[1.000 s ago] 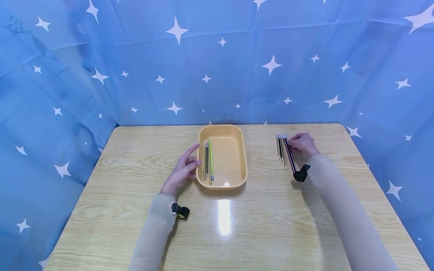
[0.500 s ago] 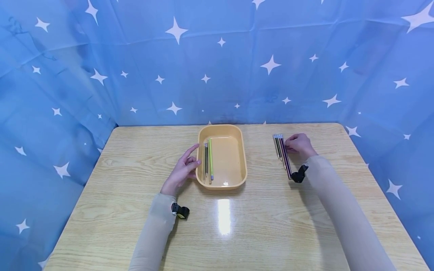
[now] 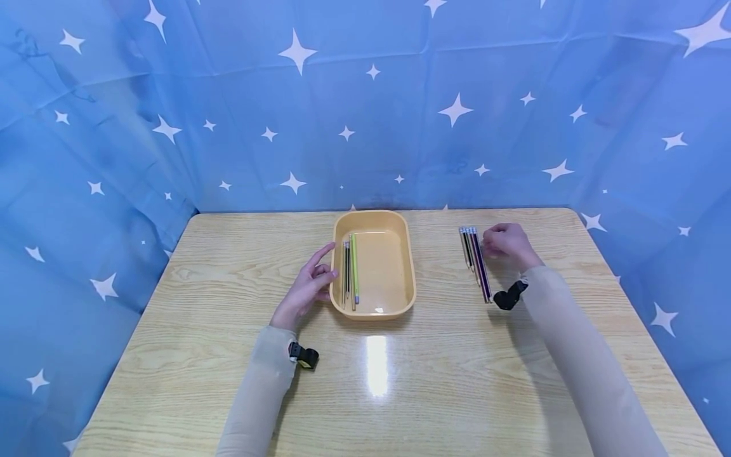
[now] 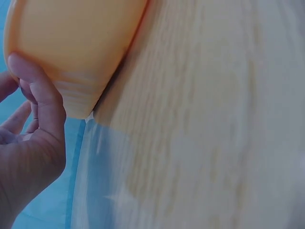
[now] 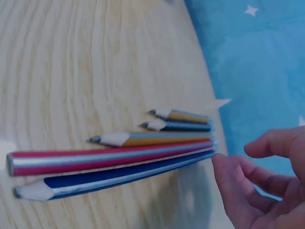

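My left hand (image 3: 302, 291) rests against the left side of a yellow-orange plastic tray (image 3: 385, 273), its index fingertip and thumb at the rim. Inside the tray, a lime-green pencil (image 3: 355, 266) lies beside several darker ones along the left wall. My right hand (image 3: 507, 242) hovers just right of a row of pencils on the table, thumb and index finger apart with nothing between them. In the right wrist view the row holds a blue-and-silver pencil (image 5: 119, 176), a red-and-silver striped pencil (image 5: 95, 160) and shorter gold and dark ones, their far ends lined up.
The wooden table (image 3: 434, 381) ends at a blue curtain (image 3: 365, 127) with white stars, hung behind it and at both sides. A black wrist camera (image 3: 510, 296) sits close beside the near end of the pencil row.
My right hand pushed the pencils a little left into a tighter row, then drew slightly away to the right. The left hand and tray stayed put.
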A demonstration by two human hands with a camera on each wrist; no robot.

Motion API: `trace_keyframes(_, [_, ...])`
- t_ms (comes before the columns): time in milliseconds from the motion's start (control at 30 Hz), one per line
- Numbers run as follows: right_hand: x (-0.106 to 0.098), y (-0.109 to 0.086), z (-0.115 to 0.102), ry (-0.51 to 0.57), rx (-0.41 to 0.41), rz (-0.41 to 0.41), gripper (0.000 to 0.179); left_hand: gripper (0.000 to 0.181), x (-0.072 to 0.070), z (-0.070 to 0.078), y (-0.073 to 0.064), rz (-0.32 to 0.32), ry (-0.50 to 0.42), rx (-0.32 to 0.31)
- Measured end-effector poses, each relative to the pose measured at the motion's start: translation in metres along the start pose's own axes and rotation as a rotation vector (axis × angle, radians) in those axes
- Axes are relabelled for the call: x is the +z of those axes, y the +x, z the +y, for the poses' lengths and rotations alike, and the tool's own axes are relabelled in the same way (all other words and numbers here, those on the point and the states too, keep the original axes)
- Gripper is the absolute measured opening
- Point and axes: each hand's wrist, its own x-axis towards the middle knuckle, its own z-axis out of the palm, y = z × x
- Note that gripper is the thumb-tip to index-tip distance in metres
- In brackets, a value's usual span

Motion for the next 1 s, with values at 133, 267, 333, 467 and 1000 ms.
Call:
trace_keyframes(133, [0.005,-0.005,-0.011,0.004,-0.006,-0.008,0.04,0.064,0.001,0.001,-0.001,-0.002,0.003,0.003])
trace_keyframes(267, [0.015,-0.006,-0.024,0.035,-0.031,-0.025,0.039,0.064,0.001,0.002,-0.002,-0.005,0.005,0.007])
trace_keyframes(333, [0.021,-0.007,-0.029,0.041,-0.049,-0.037,0.038,0.063,0.002,0.002,-0.002,-0.004,0.01,0.006])
trace_keyframes(467, [0.034,-0.01,-0.04,0.017,-0.081,-0.073,0.037,0.064,0.002,0.002,-0.002,0.002,0.018,0.003])
trace_keyframes(1000, [0.093,-0.027,-0.071,-0.041,-0.153,-0.17,0.025,0.061,-0.004,-0.015,0.007,0.04,0.004,0.023])
